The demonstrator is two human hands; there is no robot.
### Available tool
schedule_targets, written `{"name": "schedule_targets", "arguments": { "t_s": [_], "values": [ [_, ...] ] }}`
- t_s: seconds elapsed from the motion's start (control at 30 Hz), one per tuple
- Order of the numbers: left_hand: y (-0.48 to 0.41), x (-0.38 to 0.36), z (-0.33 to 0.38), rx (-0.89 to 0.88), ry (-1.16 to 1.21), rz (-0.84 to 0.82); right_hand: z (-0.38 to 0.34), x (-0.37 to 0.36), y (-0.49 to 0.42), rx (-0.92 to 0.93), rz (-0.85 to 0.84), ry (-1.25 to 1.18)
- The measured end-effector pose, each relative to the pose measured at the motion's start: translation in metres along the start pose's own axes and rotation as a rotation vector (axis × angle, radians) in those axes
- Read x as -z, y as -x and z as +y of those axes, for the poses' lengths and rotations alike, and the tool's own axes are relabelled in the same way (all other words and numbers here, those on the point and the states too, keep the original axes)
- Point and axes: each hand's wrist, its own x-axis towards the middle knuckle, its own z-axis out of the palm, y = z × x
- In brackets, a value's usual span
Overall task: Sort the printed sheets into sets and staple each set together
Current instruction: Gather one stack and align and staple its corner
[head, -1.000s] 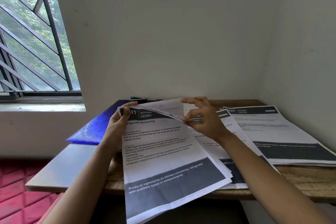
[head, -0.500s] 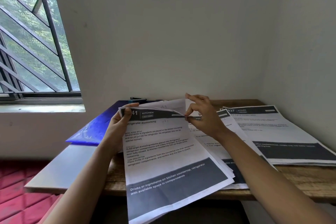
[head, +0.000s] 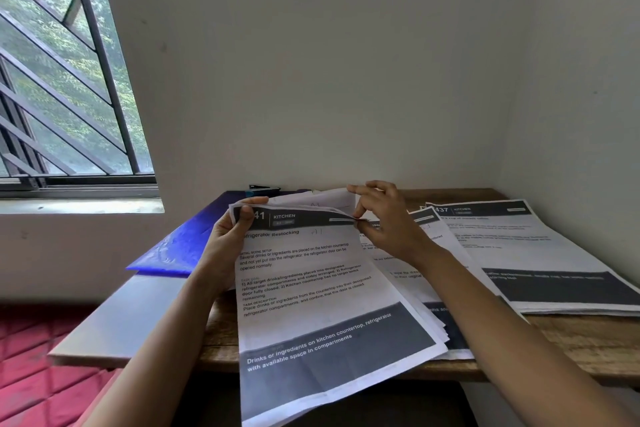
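Printed sheets [head: 311,281] w/ top corners in pinch of left hand [head: 228,246] & right hand [head: 388,229], bottom edge past desk [head: 571,333] front

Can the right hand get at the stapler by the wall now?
Probably not yet: the right hand pinches the sheets at a corner, and they stand raised between it and the stapler.

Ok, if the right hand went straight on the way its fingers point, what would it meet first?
The held sheets: the right hand pinches their top right corner, fingers pointing left along the top edge. Beyond them probably the left hand gripping the other corner; depth is unclear.
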Motion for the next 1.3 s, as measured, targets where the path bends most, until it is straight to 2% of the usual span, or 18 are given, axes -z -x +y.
{"name": "schedule_targets", "arguments": {
  "t_s": [0.2, 0.4, 0.6, 0.7, 0.8, 0.93, 1.07, 1.13, 1.2, 1.3],
  "values": [
    [0.002, 0.001, 0.000, 0.010, -0.007, 0.013, 0.001, 0.001, -0.001, 0.024, 0.058, -0.001],
    [0.002, -0.001, 0.000, 0.022, -0.023, 0.075, -0.009, 0.008, 0.001, -0.006, 0.118, -0.126],
    [-0.002, 0.003, -0.001, -0.015, -0.039, 0.124, -0.027, 0.019, 0.007, -0.057, -0.046, -0.427],
    [-0.002, 0.004, -0.001, -0.024, -0.042, 0.139, -0.035, 0.020, 0.008, -0.039, -0.196, -0.447],
    [-0.001, 0.003, -0.001, -0.018, -0.036, 0.140, -0.039, 0.018, 0.008, -0.024, -0.254, -0.452],
    [-0.001, 0.003, 0.000, -0.007, -0.017, 0.147, -0.033, 0.016, 0.006, -0.068, -0.170, -0.396],
    [-0.001, 0.002, 0.000, 0.000, -0.020, 0.124, -0.020, 0.009, 0.001, -0.020, 0.041, -0.192],
    [-0.001, 0.001, 0.000, -0.003, -0.028, 0.113, -0.016, 0.006, 0.000, -0.076, 0.111, -0.131],
    [0.001, -0.001, 0.001, -0.008, -0.029, 0.098, -0.013, 0.004, 0.000, -0.170, 0.093, -0.140],
    [0.001, -0.002, 0.001, 0.001, -0.031, 0.085, -0.011, 0.002, 0.000, -0.208, 0.006, -0.149]
  ]
}}
